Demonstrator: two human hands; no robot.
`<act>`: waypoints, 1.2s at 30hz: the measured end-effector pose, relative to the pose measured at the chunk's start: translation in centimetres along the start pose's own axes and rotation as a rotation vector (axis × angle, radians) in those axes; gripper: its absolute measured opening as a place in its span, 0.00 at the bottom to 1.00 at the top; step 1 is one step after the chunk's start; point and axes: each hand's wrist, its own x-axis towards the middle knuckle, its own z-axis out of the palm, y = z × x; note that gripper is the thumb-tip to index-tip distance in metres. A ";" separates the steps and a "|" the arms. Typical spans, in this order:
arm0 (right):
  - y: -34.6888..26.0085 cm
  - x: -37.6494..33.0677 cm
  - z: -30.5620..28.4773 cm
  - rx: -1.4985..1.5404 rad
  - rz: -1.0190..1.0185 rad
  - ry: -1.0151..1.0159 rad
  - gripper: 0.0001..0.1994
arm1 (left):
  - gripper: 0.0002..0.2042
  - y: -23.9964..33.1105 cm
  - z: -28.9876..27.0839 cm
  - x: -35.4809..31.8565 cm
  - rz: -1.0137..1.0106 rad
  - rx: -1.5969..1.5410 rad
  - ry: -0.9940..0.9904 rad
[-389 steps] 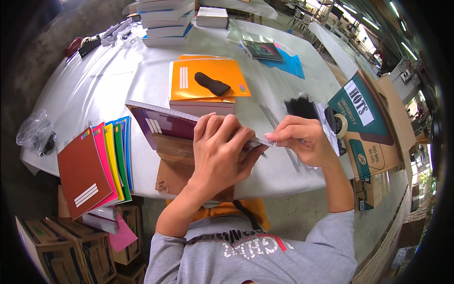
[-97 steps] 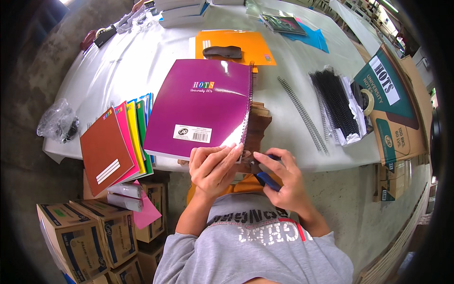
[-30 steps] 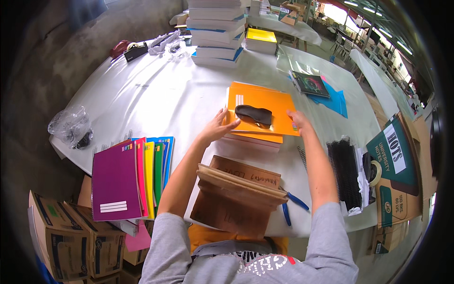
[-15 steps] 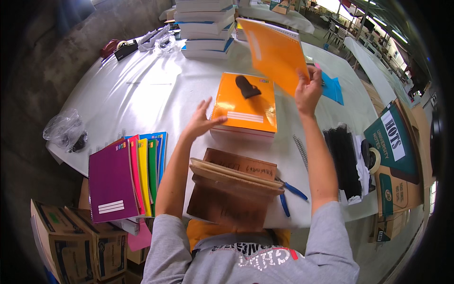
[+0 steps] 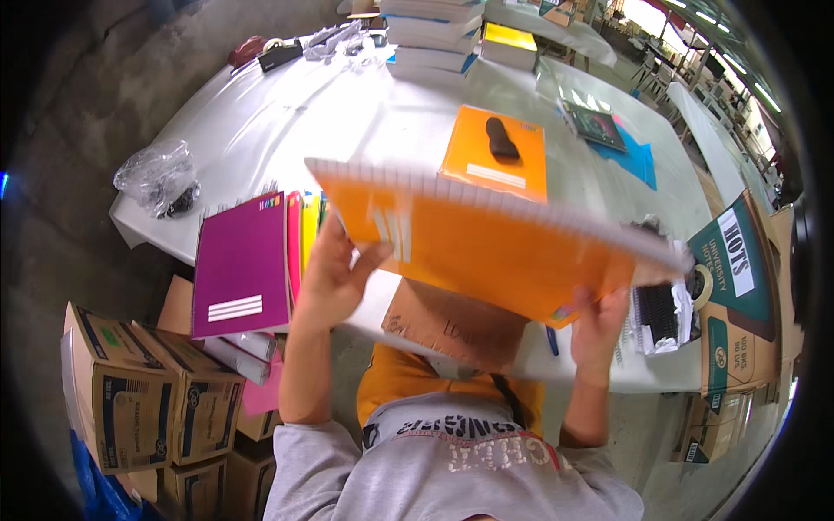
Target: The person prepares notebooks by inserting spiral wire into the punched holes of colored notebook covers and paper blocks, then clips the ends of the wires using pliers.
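Observation:
An orange notebook (image 5: 486,256) is held up before me in both hands, tilted, its long page edge turned away. My left hand (image 5: 334,273) grips its left end, with the thumb on the cover. At its lower right corner my right hand (image 5: 599,330) is closed on it, slightly blurred. Behind it lies a stack of orange notebooks (image 5: 454,165) with a small dark oblong object (image 5: 501,139) on top. Partly hidden below it is a brown board stand (image 5: 452,326) at the table's near edge. A blue plier handle (image 5: 552,340) shows beside the stand.
Left are a purple notebook (image 5: 241,260), other coloured notebooks and cardboard boxes (image 5: 135,395). Clear plastic (image 5: 156,174) lies at the table's left edge. Thick book stacks (image 5: 432,35) stand far back. Black coils (image 5: 656,313) and a green-and-brown carton (image 5: 738,260) are on the right.
The orange notebook has come down and toward me from the upper right. My left hand has left the stack and taken hold of it too. The view has shifted.

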 end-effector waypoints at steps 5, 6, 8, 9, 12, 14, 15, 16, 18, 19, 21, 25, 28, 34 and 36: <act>5.2 -7.4 0.9 -0.189 0.103 -0.033 0.26 | 0.28 -7.8 0.0 -7.4 -0.034 0.417 0.023; 5.8 -8.2 1.0 -0.269 0.086 0.010 0.24 | 0.27 -8.4 0.2 -8.1 0.008 0.521 0.026; 6.6 -8.8 0.4 -0.257 0.105 -0.017 0.23 | 0.25 -9.9 -0.1 -9.2 -0.014 0.595 0.041; 6.8 -8.3 0.1 -0.268 0.080 -0.022 0.24 | 0.24 -9.9 -0.1 -8.8 -0.066 0.557 0.048; 4.4 -6.2 1.0 -0.241 0.005 0.005 0.24 | 0.23 -8.1 -1.6 -7.4 -0.048 0.838 -0.092; 1.5 -3.4 1.8 -0.261 -0.100 0.011 0.22 | 0.22 -7.5 -1.9 -5.2 -0.115 0.574 -0.046; 0.1 -1.6 2.0 -0.313 -0.164 -0.003 0.22 | 0.21 -6.6 -1.6 -3.5 -0.062 0.521 0.016; -0.7 0.2 2.2 -0.350 -0.260 -0.037 0.19 | 0.21 -6.3 -1.3 -2.0 -0.014 0.465 0.077; -2.1 3.4 3.4 -0.381 -0.362 -0.076 0.17 | 0.21 -5.7 -1.2 0.2 -0.014 0.456 0.101; -2.9 4.7 4.3 -0.370 -0.379 -0.097 0.15 | 0.20 -6.0 -1.0 1.1 -0.020 0.378 0.141; -3.8 6.0 4.9 -0.360 -0.405 -0.115 0.12 | 0.20 -6.9 -0.9 1.5 -0.014 0.341 0.152; -4.3 7.2 5.4 -0.524 -0.468 -0.141 0.11 | 0.21 -8.1 -1.1 1.9 -0.041 0.289 0.172; -4.2 7.3 5.2 -0.549 -0.461 -0.151 0.11 | 0.21 -8.6 -0.8 2.0 -0.050 0.269 0.142; -0.2 5.5 1.8 -0.588 -0.236 -0.262 0.17 | 0.22 -11.4 -1.3 -0.7 -0.029 0.490 0.120; 1.2 4.0 -0.4 -0.700 0.106 -0.433 0.19 | 0.18 -12.8 -1.7 -2.5 -0.180 0.605 0.126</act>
